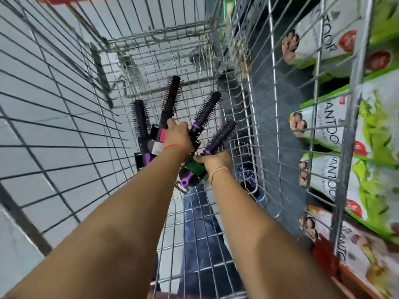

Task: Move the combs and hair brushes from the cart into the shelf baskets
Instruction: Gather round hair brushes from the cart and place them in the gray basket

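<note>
I look down into a wire shopping cart (151, 67). My left hand (178, 134) is closed around the handles of several round hair brushes, fanned out upward: one with a pink handle (171, 93), one with purple bristles (207, 108), one black (141, 115). My right hand (217, 161) grips another purple-bristled round brush (221, 135) with a green label on its handle. Both hands are low inside the cart, touching each other. More brushes, partly hidden, lie in a small wire basket (248, 182) hanging to the right of the cart.
The cart's wire side (64, 126) rises on the left, over grey floor tiles. On the right, a wire shelf rack (349, 126) holds green and white soap packs (323, 130). A leg in blue jeans (200, 223) shows through the cart bottom.
</note>
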The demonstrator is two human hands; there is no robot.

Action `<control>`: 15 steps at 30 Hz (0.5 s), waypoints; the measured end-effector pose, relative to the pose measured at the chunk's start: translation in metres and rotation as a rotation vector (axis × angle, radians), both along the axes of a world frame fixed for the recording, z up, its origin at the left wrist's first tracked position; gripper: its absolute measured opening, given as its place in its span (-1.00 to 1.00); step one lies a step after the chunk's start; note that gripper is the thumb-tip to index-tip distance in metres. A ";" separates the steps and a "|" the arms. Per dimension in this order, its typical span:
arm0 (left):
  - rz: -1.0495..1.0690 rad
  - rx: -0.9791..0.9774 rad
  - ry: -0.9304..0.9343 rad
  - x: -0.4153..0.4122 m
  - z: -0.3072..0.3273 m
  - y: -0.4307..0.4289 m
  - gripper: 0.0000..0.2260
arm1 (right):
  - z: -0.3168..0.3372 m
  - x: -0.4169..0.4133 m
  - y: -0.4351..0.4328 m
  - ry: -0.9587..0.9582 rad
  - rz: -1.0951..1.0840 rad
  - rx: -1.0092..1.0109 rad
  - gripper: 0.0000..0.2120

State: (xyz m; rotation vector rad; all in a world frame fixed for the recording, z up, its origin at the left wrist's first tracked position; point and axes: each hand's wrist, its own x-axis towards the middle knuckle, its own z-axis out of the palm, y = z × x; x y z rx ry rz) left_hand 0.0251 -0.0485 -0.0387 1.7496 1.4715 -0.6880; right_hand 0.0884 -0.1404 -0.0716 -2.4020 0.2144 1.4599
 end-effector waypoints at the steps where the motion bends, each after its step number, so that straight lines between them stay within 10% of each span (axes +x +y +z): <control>1: -0.018 0.014 0.023 0.002 0.000 0.000 -0.49 | 0.002 0.002 -0.001 0.010 -0.023 0.008 -0.32; 9: 0.503 -0.093 -0.145 -0.006 0.019 0.010 -0.73 | 0.010 -0.001 -0.010 0.075 -0.134 0.197 -0.68; 15: 0.690 -0.237 -0.761 -0.020 0.083 0.017 -0.58 | 0.092 -0.023 -0.003 -0.269 -0.052 0.519 -0.76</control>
